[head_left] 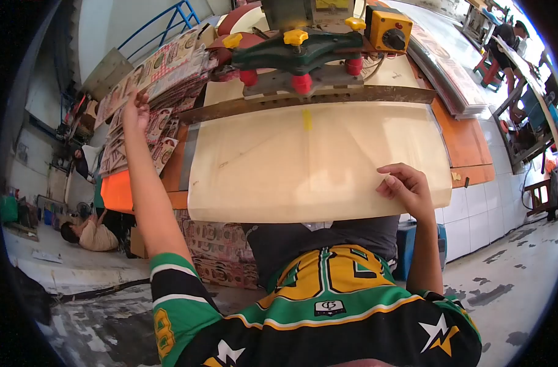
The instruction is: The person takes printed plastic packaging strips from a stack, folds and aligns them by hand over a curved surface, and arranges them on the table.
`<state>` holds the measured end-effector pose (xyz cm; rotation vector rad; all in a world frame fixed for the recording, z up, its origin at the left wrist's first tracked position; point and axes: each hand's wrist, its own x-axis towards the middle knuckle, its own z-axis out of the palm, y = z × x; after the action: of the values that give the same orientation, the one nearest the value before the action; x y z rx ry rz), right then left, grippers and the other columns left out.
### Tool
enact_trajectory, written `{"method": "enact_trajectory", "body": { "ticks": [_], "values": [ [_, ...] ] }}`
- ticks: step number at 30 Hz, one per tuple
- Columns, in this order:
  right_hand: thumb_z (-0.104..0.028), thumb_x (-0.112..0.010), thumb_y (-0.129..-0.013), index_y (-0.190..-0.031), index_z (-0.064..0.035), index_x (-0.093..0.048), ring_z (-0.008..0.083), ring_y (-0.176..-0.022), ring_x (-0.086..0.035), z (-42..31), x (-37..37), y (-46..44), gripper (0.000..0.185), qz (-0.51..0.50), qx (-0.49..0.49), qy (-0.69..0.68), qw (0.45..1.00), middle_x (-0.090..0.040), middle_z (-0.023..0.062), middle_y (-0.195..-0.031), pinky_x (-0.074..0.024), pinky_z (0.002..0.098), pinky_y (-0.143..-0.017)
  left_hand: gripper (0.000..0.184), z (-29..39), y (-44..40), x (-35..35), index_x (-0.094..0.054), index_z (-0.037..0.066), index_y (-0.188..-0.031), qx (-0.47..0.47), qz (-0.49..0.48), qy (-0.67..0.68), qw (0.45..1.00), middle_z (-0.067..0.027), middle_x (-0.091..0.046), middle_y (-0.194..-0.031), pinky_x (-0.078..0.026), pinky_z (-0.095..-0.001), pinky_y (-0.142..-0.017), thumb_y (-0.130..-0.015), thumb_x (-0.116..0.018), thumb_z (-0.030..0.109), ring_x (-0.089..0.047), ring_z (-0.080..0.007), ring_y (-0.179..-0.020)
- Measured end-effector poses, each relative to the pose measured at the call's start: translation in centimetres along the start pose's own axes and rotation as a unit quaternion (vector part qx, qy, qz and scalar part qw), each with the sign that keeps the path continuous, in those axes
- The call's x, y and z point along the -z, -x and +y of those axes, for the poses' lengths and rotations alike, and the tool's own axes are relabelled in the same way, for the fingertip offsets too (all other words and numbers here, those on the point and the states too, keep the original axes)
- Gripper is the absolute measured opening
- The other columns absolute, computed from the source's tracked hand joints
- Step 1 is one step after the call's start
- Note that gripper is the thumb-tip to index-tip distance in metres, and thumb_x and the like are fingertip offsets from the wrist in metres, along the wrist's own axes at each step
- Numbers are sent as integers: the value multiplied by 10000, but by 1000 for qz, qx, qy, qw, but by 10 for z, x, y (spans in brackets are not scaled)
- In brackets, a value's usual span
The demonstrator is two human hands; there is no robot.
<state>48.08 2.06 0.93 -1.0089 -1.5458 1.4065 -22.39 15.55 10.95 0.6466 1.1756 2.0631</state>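
Note:
My left hand (137,113) reaches out to the left, over the edge of a pile of printed plastic sheets (159,76), its fingers partly curled and apart. Whether it touches the top sheet is unclear. A wide cream sheet (315,165) lies on the work surface before me, with a short yellow strip (307,120) near its far edge. Above the right part of this sheet is my right hand (406,186), thumb and fingers loosely bent with a gap between them and nothing visible held. Behind the sheet runs a long metal bar (364,95) of the machine.
A green clamp frame (297,52) with yellow knobs stands behind the bar, beside a yellow control box (389,29). Stacked clear-wrapped sheets (447,76) lie at the right. An orange panel (117,191) is at the left. Other people sit at far left and far right.

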Motion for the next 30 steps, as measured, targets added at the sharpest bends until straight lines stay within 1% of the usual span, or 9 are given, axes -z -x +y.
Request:
{"method": "enact_trajectory", "body": {
  "ticks": [4, 8, 10, 15, 17, 18, 21, 23, 30],
  "values": [
    [-169, -596, -1019, -1162, 8, -665, 110, -764, -667, 3, 5, 2, 238, 9, 18, -21, 1000, -715, 77, -841, -532, 248, -695, 153, -37, -44, 21, -641, 130, -991, 163, 26, -199, 966, 24, -679, -745, -292, -194, -377, -1001, -636, 283, -657, -66, -603],
    [-152, -597, -1016, -1159, 13, -671, 107, -757, -666, 5, 9, 1, 231, 2, 15, -30, 999, -714, 71, -829, -535, 246, -694, 178, -57, -61, 35, -643, 136, -960, 176, 22, -266, 947, 36, -671, -740, -271, -190, -374, -1005, -623, 307, -633, -48, -584],
    [-138, -594, -1015, -1155, 17, -674, 101, -751, -666, 2, 7, 2, 224, 1, 11, -25, 1000, -713, 68, -825, -541, 244, -689, 182, -60, -63, 29, -648, 144, -946, 115, 34, -329, 937, 46, -664, -729, -254, -188, -377, -1009, -613, 310, -602, -35, -551],
    [-151, -593, -1018, -1156, 10, -676, 99, -752, -669, 3, 8, 3, 227, 5, 10, -16, 1000, -712, 60, -829, -542, 246, -685, 251, -83, -101, 39, -683, 105, -916, 89, 103, -258, 957, 38, -692, -749, -252, -200, -374, -999, -630, 335, -605, -48, -542],
    [-166, -598, -1019, -1152, 2, -678, 98, -753, -669, 4, 8, 2, 229, -7, 29, -12, 999, -710, 57, -828, -539, 244, -683, 208, -85, -125, 60, -669, 73, -990, 105, 87, -48, 989, 17, -717, -817, -284, -203, -395, -1015, -606, 270, -648, -72, -616],
    [-178, -602, -1019, -1148, -6, -682, 98, -751, -669, 1, 7, 3, 229, -3, 20, -11, 1000, -711, 54, -827, -537, 242, -677, 208, -85, -115, 53, -669, 73, -990, 107, 82, -47, 990, 17, -717, -817, -284, -203, -395, -1015, -606, 270, -648, -72, -616],
    [-186, -599, -1021, -1150, -12, -683, 94, -745, -664, 1, 8, 3, 232, -5, 28, 3, 1000, -709, 48, -823, -533, 240, -671, 180, -82, -103, 53, -637, 53, -1103, 75, 92, -65, 991, -17, -736, -918, -324, -203, -430, -1020, -584, 203, -679, -92, -708],
    [-192, -596, -1023, -1150, -14, -682, 92, -740, -660, -2, 9, 2, 235, -12, 29, 10, 999, -707, 44, -819, -530, 240, -666, 213, -80, -110, 63, -602, 49, -1180, 73, 23, -150, 986, -49, -740, -1003, -345, -202, -459, -1017, -582, 185, -687, -102, -759],
    [-192, -583, -1029, -1156, -15, -677, 91, -735, -647, -1, 9, 1, 237, -27, 20, 0, 999, -697, 38, -807, -518, 243, -673, 240, -67, -68, 26, -648, 50, -1143, 58, 17, -293, 954, -41, -741, -1017, -333, -209, -460, -995, -607, 234, -669, -70, -734]
  ]
}}
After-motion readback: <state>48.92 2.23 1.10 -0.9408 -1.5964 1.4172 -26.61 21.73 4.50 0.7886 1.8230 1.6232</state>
